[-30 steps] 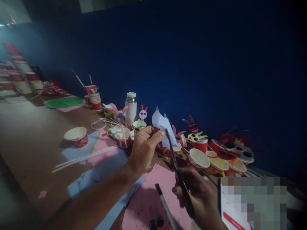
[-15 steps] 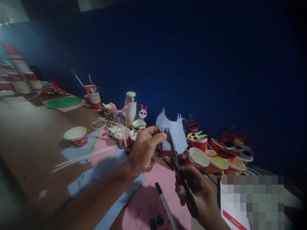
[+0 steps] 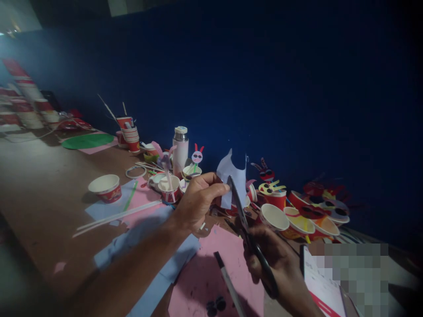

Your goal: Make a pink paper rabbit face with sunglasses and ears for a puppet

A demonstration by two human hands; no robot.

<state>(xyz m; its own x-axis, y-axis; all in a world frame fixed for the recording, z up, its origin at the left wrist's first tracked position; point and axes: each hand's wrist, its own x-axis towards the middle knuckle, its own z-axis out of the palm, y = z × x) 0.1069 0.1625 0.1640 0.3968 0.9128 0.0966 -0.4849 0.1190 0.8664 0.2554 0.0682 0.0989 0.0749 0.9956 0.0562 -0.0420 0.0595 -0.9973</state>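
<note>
Between thumb and fingers, my left hand (image 3: pixel 203 198) pinches a pale blue piece of paper (image 3: pixel 234 169) with a curved, notched top edge. My right hand (image 3: pixel 272 259) grips black-handled scissors (image 3: pixel 244 226), whose blades point up and lie against the paper beside my left thumb. Whether the blades are apart cannot be made out. Below my hands lies a pink sheet (image 3: pixel 201 281) with dark marks, and on it a grey stick-like tool with a black end (image 3: pixel 228 279). Blue paper sheets (image 3: pixel 145 251) lie under my left forearm.
Several red and white paper cups (image 3: pixel 274 217) stand on the right, some with paper creatures. A white flask (image 3: pixel 180 152) stands behind a cup holding a rabbit-like figure. Left are a lone cup (image 3: pixel 105 188), white sticks (image 3: pixel 117 218) and a green oval (image 3: pixel 87 141). A phone-like screen (image 3: pixel 322 281) is lower right.
The paper looks narrower, its right part no longer spreading as wide, so a cup behind it now shows. My right hand and the scissors have shifted slightly; my left hand stays nearly still.
</note>
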